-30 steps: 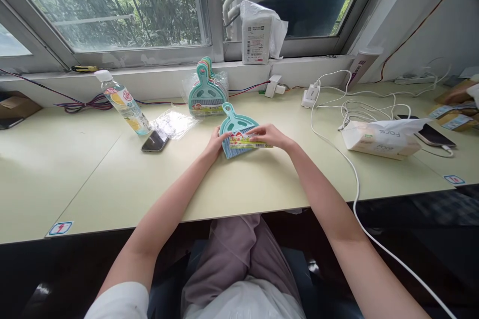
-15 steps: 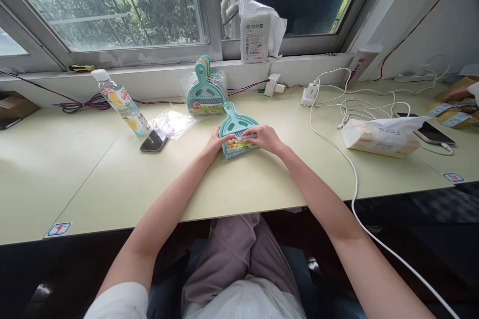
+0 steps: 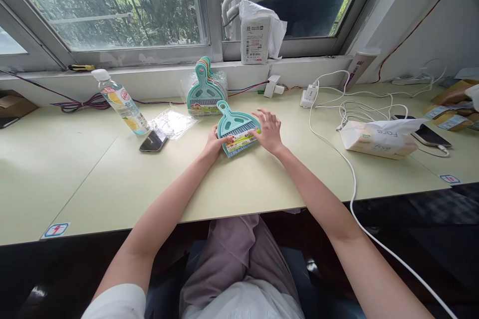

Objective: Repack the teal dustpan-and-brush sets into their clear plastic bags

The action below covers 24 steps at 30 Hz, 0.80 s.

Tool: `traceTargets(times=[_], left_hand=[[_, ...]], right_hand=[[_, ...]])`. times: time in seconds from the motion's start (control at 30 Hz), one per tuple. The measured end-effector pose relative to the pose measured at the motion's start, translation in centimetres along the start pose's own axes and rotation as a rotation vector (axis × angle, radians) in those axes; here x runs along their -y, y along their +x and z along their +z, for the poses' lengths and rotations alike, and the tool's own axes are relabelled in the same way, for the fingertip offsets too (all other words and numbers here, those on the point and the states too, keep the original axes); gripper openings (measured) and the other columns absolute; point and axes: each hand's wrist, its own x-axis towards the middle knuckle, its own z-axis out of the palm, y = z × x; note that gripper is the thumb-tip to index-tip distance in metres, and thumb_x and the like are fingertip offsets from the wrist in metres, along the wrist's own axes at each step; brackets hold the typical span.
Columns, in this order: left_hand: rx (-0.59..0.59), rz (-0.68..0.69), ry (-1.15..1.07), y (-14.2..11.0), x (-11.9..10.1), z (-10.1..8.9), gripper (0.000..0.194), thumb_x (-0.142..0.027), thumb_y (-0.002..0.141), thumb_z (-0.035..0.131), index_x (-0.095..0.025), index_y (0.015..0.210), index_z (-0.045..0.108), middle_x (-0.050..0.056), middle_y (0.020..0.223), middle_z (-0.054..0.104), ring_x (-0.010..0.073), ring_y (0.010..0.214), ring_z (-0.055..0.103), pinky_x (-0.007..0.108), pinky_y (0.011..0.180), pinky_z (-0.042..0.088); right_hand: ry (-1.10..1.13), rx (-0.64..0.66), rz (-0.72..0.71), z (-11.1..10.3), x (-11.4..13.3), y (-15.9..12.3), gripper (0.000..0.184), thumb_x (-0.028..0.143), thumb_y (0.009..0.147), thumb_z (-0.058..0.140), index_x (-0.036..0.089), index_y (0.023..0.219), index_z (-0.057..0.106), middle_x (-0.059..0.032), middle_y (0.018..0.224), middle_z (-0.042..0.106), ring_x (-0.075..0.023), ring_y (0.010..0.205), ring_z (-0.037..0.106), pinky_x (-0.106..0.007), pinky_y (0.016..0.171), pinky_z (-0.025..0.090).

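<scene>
A small turquoise dustpan and brush set (image 3: pixel 235 122) with blue-grey bristles and a colourful label (image 3: pixel 242 141) is tilted on the table, its handle pointing away from me. Around its left edge my left hand (image 3: pixel 214 143) is closed, thumb on the front near the label. My right hand (image 3: pixel 268 132) is at the right edge with fingers spread and raised; its thumb rests at the label's right end. Just behind stands a stack of similar dustpan sets (image 3: pixel 205 89) in clear plastic.
Left of the hands lie a phone (image 3: pixel 153 141), a clear plastic wrapper (image 3: pixel 171 123) and a drink bottle (image 3: pixel 121 102). To the right are a tissue pack (image 3: pixel 379 139), a charger (image 3: pixel 309 94) and a long white cable (image 3: pixel 354 179) running over the table's front edge.
My right hand has lifted its fingers off the label and spread them at the right edge. The dustpan set has shifted slightly left, and more of its label shows.
</scene>
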Motion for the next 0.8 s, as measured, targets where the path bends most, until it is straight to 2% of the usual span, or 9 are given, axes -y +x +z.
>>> traceTargets(times=[0.1,0.2,0.3,0.4,0.47,0.53,0.63,0.8], left_hand=[[-0.106,0.01,-0.038,0.2,-0.2,-0.1,0.076,-0.012,0.057,0.08,-0.021,0.123,0.045,0.007,0.107,0.065,0.0264,0.099,0.066,0.043,0.086,0.056],[-0.194,0.013,-0.058,0.6,-0.3,-0.6,0.075,-0.01,0.057,0.08,-0.022,0.123,0.045,0.006,0.108,0.065,0.0256,0.1,0.066,0.043,0.086,0.057],[-0.239,0.019,-0.08,0.9,-0.4,-0.9,0.073,-0.007,0.056,0.079,-0.022,0.12,0.046,0.006,0.109,0.064,0.0251,0.102,0.066,0.041,0.087,0.057],[-0.242,0.014,-0.097,0.9,-0.4,-0.9,0.07,-0.008,0.056,0.08,-0.02,0.116,0.047,0.007,0.109,0.064,0.025,0.1,0.066,0.041,0.086,0.057],[-0.215,-0.001,-0.096,0.7,-0.4,-0.7,0.068,-0.009,0.056,0.081,-0.02,0.114,0.047,0.007,0.109,0.065,0.0247,0.098,0.067,0.041,0.085,0.058],[-0.182,-0.008,-0.091,0.6,-0.3,-0.5,0.068,-0.011,0.055,0.082,-0.02,0.114,0.047,0.008,0.111,0.065,0.0241,0.096,0.067,0.041,0.084,0.058],[-0.112,-0.031,-0.071,0.5,-0.3,-0.5,0.065,-0.012,0.055,0.082,-0.019,0.111,0.05,0.008,0.111,0.065,0.0243,0.098,0.067,0.041,0.086,0.058],[-0.041,-0.067,-0.02,0.5,-0.3,-0.5,0.063,-0.014,0.055,0.083,-0.018,0.11,0.053,0.009,0.111,0.066,0.0255,0.099,0.067,0.041,0.087,0.057]], right_hand=[[0.228,-0.117,0.185,1.2,-0.8,0.2,0.068,0.044,0.085,0.058,0.026,0.144,0.031,-0.0134,0.151,0.03,-0.0314,0.137,0.032,-0.054,0.105,0.035],[0.634,-0.069,0.428,2.4,-1.4,0.3,0.078,0.044,0.082,0.061,0.028,0.147,0.02,-0.0135,0.153,0.026,-0.0272,0.133,0.041,-0.046,0.102,0.045],[1.054,0.131,0.606,3.0,-1.1,0.1,0.074,0.037,0.079,0.067,0.027,0.141,0.029,-0.0121,0.142,0.046,-0.0222,0.117,0.058,-0.04,0.098,0.051],[1.342,0.334,0.603,3.1,0.0,-0.2,0.047,0.028,0.078,0.069,0.021,0.12,0.05,-0.0079,0.116,0.066,-0.0183,0.1,0.067,-0.035,0.094,0.055],[1.408,0.344,0.605,3.1,0.9,-0.4,0.03,0.021,0.079,0.068,0.021,0.105,0.055,-0.005,0.107,0.07,-0.0156,0.092,0.069,-0.031,0.088,0.058],[1.381,0.294,0.65,3.1,1.6,-0.6,0.022,0.016,0.079,0.066,0.021,0.098,0.054,-0.0033,0.101,0.071,-0.0137,0.083,0.07,-0.028,0.08,0.06],[1.287,0.261,0.721,2.8,2.0,-0.6,0.018,0.015,0.08,0.064,0.021,0.094,0.054,-0.0025,0.092,0.072,-0.0132,0.072,0.069,-0.03,0.074,0.061],[1.254,0.222,0.738,2.1,1.9,-0.4,0.019,0.015,0.08,0.065,0.019,0.096,0.056,-0.0037,0.094,0.072,-0.0141,0.073,0.07,-0.031,0.076,0.061]])
